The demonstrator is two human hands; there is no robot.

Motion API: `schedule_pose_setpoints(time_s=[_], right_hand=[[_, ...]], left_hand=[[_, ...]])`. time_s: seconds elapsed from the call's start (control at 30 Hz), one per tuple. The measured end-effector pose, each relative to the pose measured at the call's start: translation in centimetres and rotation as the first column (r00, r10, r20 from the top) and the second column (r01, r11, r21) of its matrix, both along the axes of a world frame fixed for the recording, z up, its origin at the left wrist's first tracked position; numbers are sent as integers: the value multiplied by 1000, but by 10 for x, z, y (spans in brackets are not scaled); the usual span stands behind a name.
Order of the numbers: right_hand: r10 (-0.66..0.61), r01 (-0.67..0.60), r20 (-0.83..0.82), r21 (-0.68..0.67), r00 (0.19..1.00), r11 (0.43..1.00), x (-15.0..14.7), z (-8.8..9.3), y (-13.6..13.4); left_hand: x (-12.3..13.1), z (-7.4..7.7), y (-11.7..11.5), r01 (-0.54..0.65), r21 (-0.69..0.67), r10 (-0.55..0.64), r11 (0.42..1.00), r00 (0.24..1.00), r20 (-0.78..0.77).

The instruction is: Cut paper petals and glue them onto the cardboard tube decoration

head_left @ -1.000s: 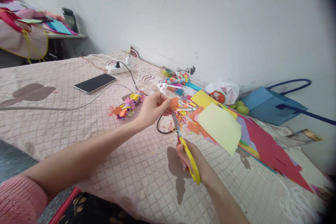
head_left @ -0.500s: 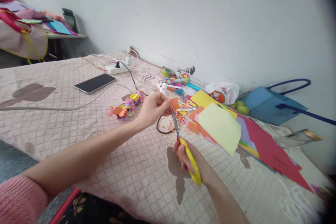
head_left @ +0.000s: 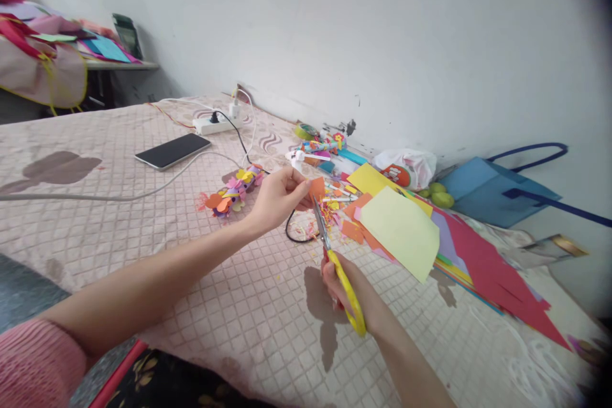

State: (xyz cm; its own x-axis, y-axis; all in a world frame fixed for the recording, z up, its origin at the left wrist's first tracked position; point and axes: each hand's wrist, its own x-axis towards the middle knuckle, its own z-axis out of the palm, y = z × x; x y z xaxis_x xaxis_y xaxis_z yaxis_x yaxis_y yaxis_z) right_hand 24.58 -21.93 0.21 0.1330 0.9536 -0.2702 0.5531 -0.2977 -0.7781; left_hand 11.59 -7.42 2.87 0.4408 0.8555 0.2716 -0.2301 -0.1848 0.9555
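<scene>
A small piece of orange paper (head_left: 316, 187) is pinched between the thumb and fingers of my left hand (head_left: 282, 199). My right hand (head_left: 351, 280) is wrapped round the handles of a pair of scissors (head_left: 345, 284), yellow on one side and red on the other. The blades point away from me and meet the lower edge of the orange paper. Left of my left hand lies a tube decorated with paper flowers (head_left: 234, 190). Paper scraps (head_left: 329, 211) are scattered just beyond the blades.
A phone (head_left: 173, 151) and a power strip (head_left: 217, 123) with cables lie at the left back. On the right are a pale yellow sheet (head_left: 401, 229), red paper (head_left: 492, 268) and a blue bag (head_left: 497, 191). A glue gun (head_left: 301, 156) sits near the wall.
Almost nothing differs. The fingers of my right hand have shifted slightly on the scissors' handles, while my left hand and the orange paper stay in place.
</scene>
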Motion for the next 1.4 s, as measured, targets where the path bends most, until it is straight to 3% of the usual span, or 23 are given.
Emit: schedule_pose_setpoints(time_s=[0.33,0.77,1.4], right_hand=[[20,-18,-47,33,999,999,1,-5,-2],[43,-46,54,55,998,997,-1,3,-2],[-83,83,-43,7,996,997,-2,-1,1]], left_hand=[[0,-1,0,15,-2,-15,1000,1000,14],[1,-3,1,7,15,-7,1000,1000,14],[0,-2,1,-3,20,3,1000,1000,14]])
